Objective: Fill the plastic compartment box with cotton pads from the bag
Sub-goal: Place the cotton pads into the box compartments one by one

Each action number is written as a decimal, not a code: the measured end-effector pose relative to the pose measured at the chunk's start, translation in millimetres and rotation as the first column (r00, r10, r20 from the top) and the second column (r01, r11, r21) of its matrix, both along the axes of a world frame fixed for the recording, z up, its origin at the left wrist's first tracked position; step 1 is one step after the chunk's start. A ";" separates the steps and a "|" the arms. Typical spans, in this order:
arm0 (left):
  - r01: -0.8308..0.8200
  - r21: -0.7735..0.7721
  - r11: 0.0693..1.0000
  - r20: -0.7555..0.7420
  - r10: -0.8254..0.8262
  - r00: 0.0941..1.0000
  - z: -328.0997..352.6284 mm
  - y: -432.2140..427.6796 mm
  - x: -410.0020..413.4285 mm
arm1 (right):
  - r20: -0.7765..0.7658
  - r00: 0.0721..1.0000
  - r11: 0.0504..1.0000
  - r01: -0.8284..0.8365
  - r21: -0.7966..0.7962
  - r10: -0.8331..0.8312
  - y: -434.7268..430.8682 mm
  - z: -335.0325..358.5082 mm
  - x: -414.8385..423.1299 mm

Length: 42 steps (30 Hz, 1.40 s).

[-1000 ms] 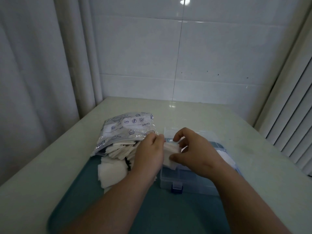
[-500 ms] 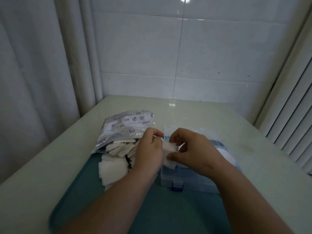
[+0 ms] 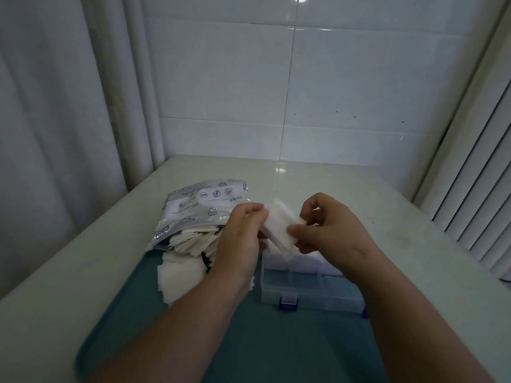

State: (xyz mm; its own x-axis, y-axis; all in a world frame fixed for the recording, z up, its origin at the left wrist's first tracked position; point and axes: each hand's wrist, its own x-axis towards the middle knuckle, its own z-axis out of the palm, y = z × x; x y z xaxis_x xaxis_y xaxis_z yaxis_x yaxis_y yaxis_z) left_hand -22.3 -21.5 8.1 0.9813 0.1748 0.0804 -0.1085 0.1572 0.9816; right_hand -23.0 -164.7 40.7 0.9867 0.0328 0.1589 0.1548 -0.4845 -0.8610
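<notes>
Bag lies at ten o'clock from the left hand, cotton pads spilling onto the teal tray. Left hand pinches a stack of pads; right hand grips its three o'clock edge. Compartment box sits at six o'clock below.

One left hand, one right hand, one bag, one box, one tray
</notes>
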 end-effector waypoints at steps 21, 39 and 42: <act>0.121 0.860 0.495 -0.003 -0.232 0.973 4.5 23.4 0.4 | -0.297 0.952 0.971 -0.135 -0.195 0.073 -1.7 -2.9 -4.0; 0.110 0.954 0.280 -0.064 -0.169 0.984 5.0 23.8 -3.3 | -0.326 0.944 0.911 -0.184 -0.369 0.058 7.5 -11.0 -2.7; 0.155 0.948 0.278 -0.104 -0.190 0.976 3.7 21.3 -3.9 | -0.318 0.947 0.893 -0.185 -0.411 0.050 8.7 -11.0 -2.3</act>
State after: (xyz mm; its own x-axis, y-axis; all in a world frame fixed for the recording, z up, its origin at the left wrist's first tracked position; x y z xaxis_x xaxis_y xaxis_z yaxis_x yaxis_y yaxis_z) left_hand -26.2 -0.3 11.8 0.9731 -0.2132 0.0876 -0.2295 -0.8599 0.4559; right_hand -25.3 -156.0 29.6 0.9700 0.1502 -0.1911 0.0101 -0.8104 -0.5857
